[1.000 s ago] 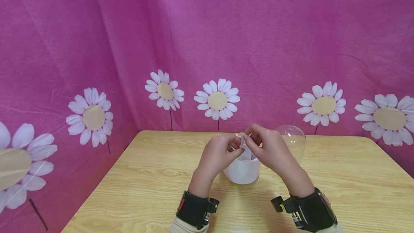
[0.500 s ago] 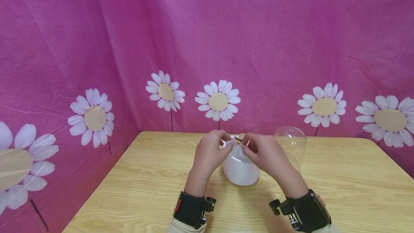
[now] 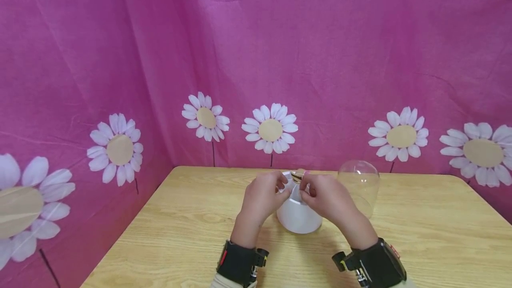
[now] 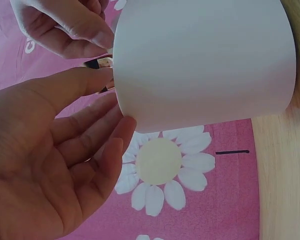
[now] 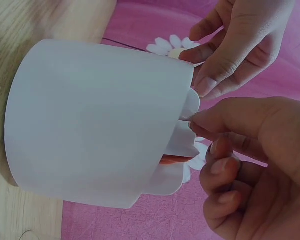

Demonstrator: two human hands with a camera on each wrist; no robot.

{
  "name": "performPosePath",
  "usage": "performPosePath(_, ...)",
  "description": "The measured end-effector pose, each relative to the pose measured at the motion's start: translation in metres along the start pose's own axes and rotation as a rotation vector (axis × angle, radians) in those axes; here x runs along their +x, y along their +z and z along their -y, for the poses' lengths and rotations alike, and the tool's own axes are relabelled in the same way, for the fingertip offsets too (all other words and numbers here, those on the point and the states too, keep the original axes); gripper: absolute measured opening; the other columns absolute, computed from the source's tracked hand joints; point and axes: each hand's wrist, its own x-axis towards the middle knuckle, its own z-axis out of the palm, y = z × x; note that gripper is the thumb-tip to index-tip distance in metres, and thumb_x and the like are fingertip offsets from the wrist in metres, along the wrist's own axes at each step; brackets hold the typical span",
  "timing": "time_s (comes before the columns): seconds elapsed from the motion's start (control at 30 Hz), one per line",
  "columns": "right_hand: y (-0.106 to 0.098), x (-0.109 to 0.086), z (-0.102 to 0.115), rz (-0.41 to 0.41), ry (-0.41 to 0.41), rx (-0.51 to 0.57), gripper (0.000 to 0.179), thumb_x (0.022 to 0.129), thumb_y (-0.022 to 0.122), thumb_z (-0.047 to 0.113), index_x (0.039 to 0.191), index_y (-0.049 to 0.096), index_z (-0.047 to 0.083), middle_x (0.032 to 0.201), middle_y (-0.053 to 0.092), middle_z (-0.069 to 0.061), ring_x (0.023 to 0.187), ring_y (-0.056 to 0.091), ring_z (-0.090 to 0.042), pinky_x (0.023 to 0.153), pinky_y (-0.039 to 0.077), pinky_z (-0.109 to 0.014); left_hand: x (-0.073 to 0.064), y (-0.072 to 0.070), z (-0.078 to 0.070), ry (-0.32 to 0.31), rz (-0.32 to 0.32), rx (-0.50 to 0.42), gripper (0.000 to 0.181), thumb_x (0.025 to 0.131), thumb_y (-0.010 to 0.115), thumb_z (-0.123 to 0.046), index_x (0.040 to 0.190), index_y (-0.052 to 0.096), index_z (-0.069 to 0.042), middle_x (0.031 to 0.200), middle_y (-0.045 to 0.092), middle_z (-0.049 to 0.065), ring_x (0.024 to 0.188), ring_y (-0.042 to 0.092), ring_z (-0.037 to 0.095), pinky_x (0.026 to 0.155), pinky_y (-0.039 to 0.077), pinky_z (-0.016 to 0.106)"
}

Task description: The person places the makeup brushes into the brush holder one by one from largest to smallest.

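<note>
A white cylindrical container stands upright on the table with pale scalloped flaps rising from its mouth. My left hand is at the left of the mouth, thumb and fingers pinching a flap at the rim. On the opposite side, my right hand pinches a thin white edge between thumb and forefinger, as the right wrist view shows. Between both hands, a dark and gold piece shows in the mouth. An orange-brown edge peeks out among the flaps. The container's inside is mostly hidden.
A clear dome stands on the wooden table, behind and right of the container. Pink cloth printed with white daisies hangs behind and to the left. Each wrist wears a black camera band.
My hands have moved apart from a close pinch on a pale strip above the container. The flaps are now spread wider, and the dark and gold piece has come into view between them.
</note>
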Motion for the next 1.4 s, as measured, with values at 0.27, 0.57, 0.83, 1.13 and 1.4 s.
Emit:
performPosePath(0.27, 0.0034, 0.0001, 0.0012, -0.007, -0.013, -0.009, 0.01, 0.085, 0.073, 0.006, 0.081, 0.065, 0.012, 0.06, 0.046, 0.005, 0.055, 0.043, -0.01, 0.049, 0.031, -0.025, -0.0029, 0.0002, -0.0002, 0.028, 0.0, 0.017, 0.014, 0.089, 0.078, -0.022, 0.097, 0.073, -0.012, 0.087, 0.073, -0.003, 0.081, 0.067, 0.009, 0.065, 0.05, 0.024)
performPosePath(0.57, 0.0015, 0.0011, 0.0003, -0.014, -0.017, -0.014, 0.01, 0.085, 0.073, 0.006, 0.08, 0.066, 0.012, 0.059, 0.047, 0.005, 0.055, 0.043, -0.01, 0.049, 0.031, -0.025, -0.0021, 0.0, -0.001, 0.048, -0.003, 0.026, 0.012, 0.089, 0.077, -0.022, 0.095, 0.073, -0.012, 0.087, 0.073, -0.002, 0.081, 0.067, 0.009, 0.065, 0.051, 0.024)
performPosePath(0.83, -0.0014, 0.0007, -0.0012, -0.037, -0.039, -0.011, 0.01, 0.084, 0.071, 0.004, 0.08, 0.067, 0.012, 0.059, 0.047, 0.005, 0.055, 0.042, -0.01, 0.049, 0.031, -0.025, -0.001, -0.0019, 0.0, 0.021, 0.011, 0.026, 0.015, 0.091, 0.076, -0.023, 0.099, 0.074, -0.011, 0.091, 0.074, -0.001, 0.085, 0.068, 0.014, 0.067, 0.052, 0.026)
performPosePath(1.13, -0.0035, -0.001, 0.0005, 0.008, -0.03, 0.015, 0.006, 0.086, 0.069, 0.005, 0.083, 0.069, 0.01, 0.059, 0.049, 0.005, 0.055, 0.044, -0.01, 0.049, 0.034, -0.025, -0.0013, -0.002, 0.0014, 0.023, 0.007, 0.034, 0.011, 0.091, 0.073, -0.017, 0.099, 0.074, -0.011, 0.09, 0.073, -0.001, 0.084, 0.067, 0.013, 0.066, 0.052, 0.026)
performPosePath(1.4, -0.0021, -0.0032, 0.0057, 0.102, -0.059, 0.083, 0.007, 0.084, 0.067, 0.007, 0.086, 0.074, 0.007, 0.055, 0.044, 0.007, 0.05, 0.038, -0.006, 0.048, 0.029, -0.023, -0.0023, -0.0035, 0.0008, 0.03, 0.005, 0.038, 0.008, 0.091, 0.07, -0.014, 0.098, 0.074, -0.012, 0.088, 0.072, -0.003, 0.081, 0.065, 0.011, 0.063, 0.049, 0.025)
